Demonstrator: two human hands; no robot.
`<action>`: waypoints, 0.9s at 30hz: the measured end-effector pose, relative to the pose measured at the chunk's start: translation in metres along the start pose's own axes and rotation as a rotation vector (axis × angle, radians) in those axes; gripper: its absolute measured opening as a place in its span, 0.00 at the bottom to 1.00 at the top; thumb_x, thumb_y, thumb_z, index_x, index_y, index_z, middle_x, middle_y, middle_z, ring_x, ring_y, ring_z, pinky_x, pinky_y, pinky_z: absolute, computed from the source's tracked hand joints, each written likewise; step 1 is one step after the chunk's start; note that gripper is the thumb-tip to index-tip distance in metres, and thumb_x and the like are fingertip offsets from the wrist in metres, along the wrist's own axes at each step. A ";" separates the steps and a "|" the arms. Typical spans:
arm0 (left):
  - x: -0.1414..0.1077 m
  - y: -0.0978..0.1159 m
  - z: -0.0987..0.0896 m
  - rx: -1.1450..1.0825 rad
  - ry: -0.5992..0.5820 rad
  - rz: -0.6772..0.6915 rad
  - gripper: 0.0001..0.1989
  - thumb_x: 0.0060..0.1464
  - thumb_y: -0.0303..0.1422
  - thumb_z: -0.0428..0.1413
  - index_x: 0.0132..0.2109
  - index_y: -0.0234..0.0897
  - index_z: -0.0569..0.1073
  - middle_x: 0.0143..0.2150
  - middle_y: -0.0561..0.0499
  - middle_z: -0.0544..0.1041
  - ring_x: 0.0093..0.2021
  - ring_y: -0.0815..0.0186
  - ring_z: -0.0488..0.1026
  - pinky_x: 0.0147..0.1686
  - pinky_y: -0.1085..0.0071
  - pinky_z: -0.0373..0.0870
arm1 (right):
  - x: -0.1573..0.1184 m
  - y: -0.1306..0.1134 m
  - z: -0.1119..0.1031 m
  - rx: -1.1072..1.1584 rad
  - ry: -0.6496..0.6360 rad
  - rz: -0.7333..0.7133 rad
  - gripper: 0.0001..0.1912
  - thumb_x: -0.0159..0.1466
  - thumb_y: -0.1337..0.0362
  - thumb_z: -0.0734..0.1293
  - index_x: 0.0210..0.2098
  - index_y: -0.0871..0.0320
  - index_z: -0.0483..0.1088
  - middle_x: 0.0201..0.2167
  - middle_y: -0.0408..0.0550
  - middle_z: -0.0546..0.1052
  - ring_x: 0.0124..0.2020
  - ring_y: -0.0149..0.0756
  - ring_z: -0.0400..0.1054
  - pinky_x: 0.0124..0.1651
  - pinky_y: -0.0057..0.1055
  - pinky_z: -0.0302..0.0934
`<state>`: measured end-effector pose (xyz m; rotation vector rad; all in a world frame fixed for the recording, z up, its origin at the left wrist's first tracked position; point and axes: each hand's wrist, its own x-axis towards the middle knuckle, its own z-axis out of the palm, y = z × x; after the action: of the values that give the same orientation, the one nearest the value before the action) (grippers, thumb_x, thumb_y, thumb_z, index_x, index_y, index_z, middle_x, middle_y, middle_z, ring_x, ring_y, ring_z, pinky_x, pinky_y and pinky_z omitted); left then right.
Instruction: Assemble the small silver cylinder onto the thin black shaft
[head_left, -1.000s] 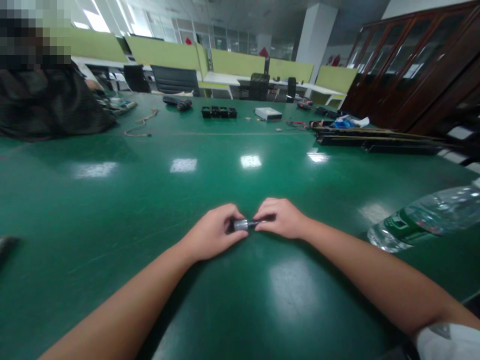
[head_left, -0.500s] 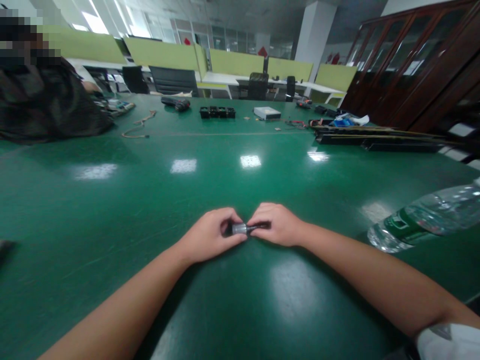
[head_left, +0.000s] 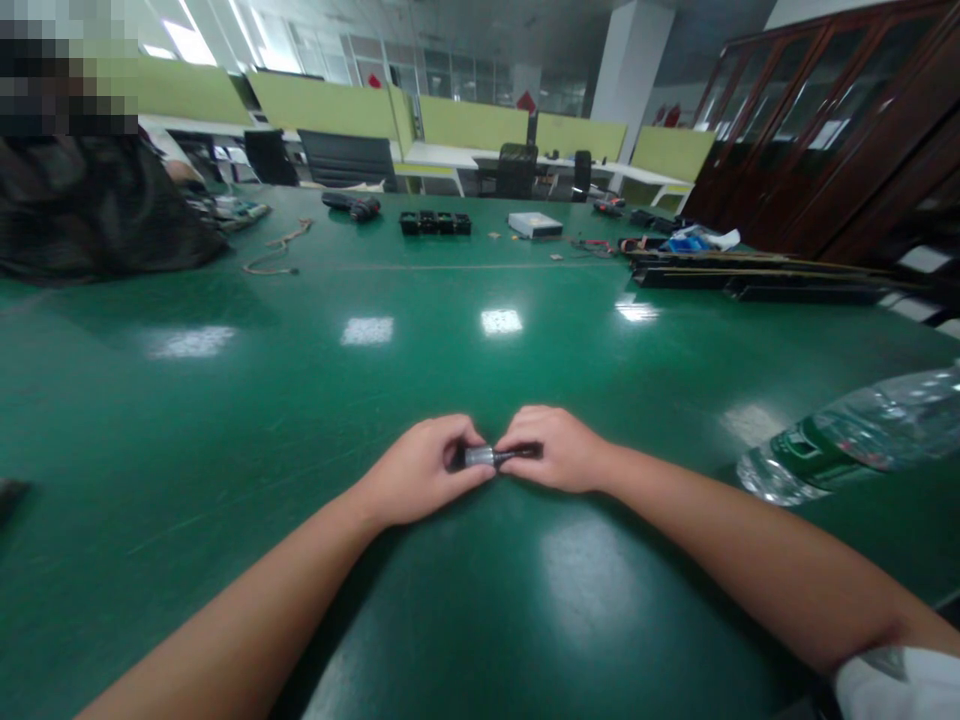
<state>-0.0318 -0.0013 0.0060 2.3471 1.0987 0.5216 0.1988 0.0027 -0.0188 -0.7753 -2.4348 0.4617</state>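
Between my hands, over the green table [head_left: 420, 620], is a small cylindrical object [head_left: 480, 457] with a grey, shiny body and a dark, thinner end. My left hand [head_left: 424, 468] is closed around the grey body, thumb and fingers on either side of it. The fingertips of my right hand [head_left: 555, 450] pinch the thin dark end. Both hands almost touch at the fingertips. Parts of the object are hidden inside each hand, so I cannot tell its exact kind.
A clear plastic bottle [head_left: 817, 450] with a green label lies on its side at right. Across the far side are black modules [head_left: 435, 223], a white box [head_left: 535, 225], a cable [head_left: 277, 250] and dark strips [head_left: 750, 275]. A person in dark clothing [head_left: 97, 210] is at far left.
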 end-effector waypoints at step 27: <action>0.001 -0.001 -0.001 0.011 -0.026 0.004 0.13 0.55 0.43 0.59 0.38 0.36 0.74 0.28 0.54 0.71 0.28 0.67 0.67 0.29 0.72 0.58 | -0.001 0.001 -0.002 0.001 0.029 -0.008 0.06 0.60 0.66 0.70 0.37 0.59 0.76 0.31 0.47 0.78 0.34 0.35 0.69 0.42 0.32 0.62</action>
<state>-0.0326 0.0001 0.0060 2.3596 1.0883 0.4858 0.2004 0.0030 -0.0180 -0.7658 -2.4102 0.4458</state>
